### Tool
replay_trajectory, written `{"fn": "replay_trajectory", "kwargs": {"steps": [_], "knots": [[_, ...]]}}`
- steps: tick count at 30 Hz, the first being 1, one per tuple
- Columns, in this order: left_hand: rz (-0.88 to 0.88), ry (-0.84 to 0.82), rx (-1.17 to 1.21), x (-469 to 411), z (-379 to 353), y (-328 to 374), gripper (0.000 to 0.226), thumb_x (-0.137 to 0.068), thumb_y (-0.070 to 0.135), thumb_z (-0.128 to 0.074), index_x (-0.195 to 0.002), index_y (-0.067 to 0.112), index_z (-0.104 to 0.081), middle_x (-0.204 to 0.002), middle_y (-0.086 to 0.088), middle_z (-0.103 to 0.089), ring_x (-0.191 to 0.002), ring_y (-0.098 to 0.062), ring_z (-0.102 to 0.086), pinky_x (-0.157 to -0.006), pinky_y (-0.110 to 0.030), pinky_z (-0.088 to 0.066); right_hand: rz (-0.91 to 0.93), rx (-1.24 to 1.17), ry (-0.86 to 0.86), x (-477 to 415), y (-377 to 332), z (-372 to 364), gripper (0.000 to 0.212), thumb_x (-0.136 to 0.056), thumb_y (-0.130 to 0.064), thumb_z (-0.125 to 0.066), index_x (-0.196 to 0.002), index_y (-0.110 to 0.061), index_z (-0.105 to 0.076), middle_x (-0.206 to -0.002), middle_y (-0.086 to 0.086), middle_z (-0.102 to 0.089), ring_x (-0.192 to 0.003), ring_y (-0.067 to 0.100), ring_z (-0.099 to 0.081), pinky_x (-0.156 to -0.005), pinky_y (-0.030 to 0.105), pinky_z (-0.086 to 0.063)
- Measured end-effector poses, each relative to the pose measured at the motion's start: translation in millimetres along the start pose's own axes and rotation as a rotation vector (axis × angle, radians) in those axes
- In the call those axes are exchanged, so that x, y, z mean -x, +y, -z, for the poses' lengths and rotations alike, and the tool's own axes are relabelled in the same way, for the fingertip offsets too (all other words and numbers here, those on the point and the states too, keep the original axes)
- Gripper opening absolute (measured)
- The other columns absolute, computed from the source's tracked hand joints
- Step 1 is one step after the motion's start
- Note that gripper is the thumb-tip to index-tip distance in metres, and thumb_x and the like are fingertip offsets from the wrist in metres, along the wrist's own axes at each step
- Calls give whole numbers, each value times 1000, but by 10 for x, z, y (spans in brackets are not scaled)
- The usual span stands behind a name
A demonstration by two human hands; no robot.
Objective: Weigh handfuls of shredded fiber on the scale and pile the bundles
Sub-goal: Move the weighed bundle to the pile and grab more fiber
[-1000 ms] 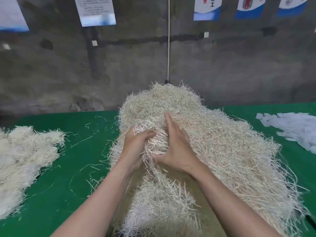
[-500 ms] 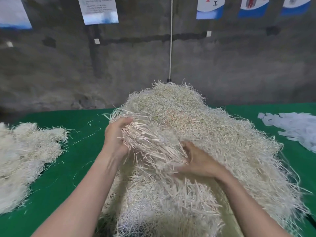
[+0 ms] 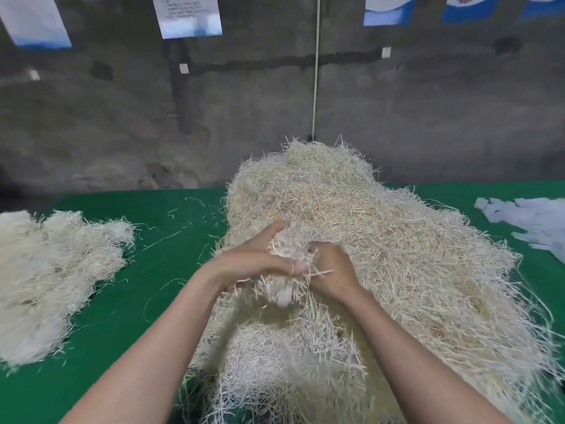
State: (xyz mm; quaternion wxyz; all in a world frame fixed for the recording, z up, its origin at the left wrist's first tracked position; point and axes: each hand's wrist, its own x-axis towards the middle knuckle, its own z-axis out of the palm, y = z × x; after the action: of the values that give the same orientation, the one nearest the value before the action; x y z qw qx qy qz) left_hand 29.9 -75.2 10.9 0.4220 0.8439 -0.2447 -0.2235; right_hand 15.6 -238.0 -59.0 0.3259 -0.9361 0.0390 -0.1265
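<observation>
Grey concrete wall behind green bench [image 3: 146, 307]; posters [image 3: 186, 16] hung high, print too blurred to read, no brand seen. Left hand [image 3: 253, 261] and right hand [image 3: 331, 270]: fingers curled, clamped on handful of shredded fiber [image 3: 282, 290] between them, atop fiber heap [image 3: 403, 255] spreading beyond and right of fingers. Bundle pile [image 3: 52, 270] well left of fingers. Step, likely: gathering handful. Next: pull tuft free of tangled strands, carry to scale; scale not in view.
</observation>
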Motion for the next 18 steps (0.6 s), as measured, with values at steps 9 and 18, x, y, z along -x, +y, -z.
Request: {"fn": "replay_trajectory", "kwargs": {"steps": [9,18], "knots": [[-82,464,-1008,-367,-140,-234,31,-77,-2,-53,-102,16,-62,-78,4,-52,-68,-13,-54,-60,-24,-49,105,486,52,196,362,-25,61,-80,-32,-72,-134,-23,-42,-106,-6,-63,-110,16,-54,-115,44,-10],[-96,765,-780,-326,-155,-384,52,-68,-11,-53,-110,14,-68,-98,-7,-63,-81,-24,-62,-62,-28,-50,-59,528,-32,364,736,-13,83,-74,-52,-65,-143,-29,-24,-148,-5,-34,-136,16,-30,-113,48,-5]]}}
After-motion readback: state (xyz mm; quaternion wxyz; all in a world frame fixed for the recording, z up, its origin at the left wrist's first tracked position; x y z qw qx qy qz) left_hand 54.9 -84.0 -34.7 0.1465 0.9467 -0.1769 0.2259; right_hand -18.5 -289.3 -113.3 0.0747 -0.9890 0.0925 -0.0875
